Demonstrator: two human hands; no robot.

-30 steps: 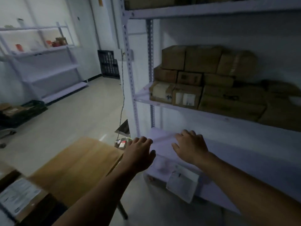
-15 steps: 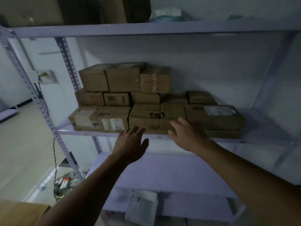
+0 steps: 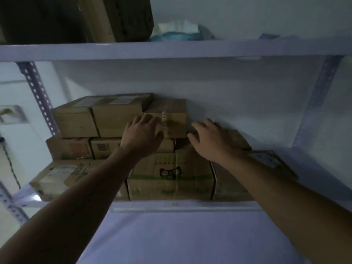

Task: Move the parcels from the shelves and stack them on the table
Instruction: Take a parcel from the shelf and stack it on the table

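Brown cardboard parcels are piled in three layers on the middle shelf (image 3: 182, 205). A small taped parcel (image 3: 174, 119) tops the pile at its right end. My left hand (image 3: 142, 137) is spread open at that parcel's left front corner, fingers against the boxes. My right hand (image 3: 209, 141) is open just right of it, resting over a flat parcel (image 3: 239, 140) in the second layer. Below my hands sits a parcel with a green stripe and a printed face (image 3: 171, 178). Neither hand grips anything. The table is out of view.
The upper shelf (image 3: 171, 49) carries dark boxes (image 3: 118, 18) and a white-and-blue bundle (image 3: 179, 31) close overhead. Perforated uprights (image 3: 38, 96) frame the bay. The right part of the middle shelf (image 3: 314, 168) and the lower shelf (image 3: 190, 241) are bare.
My view has swung from the table and floor up to the middle shelf. Both hands have risen from the lower shelf to the top of the parcel pile.
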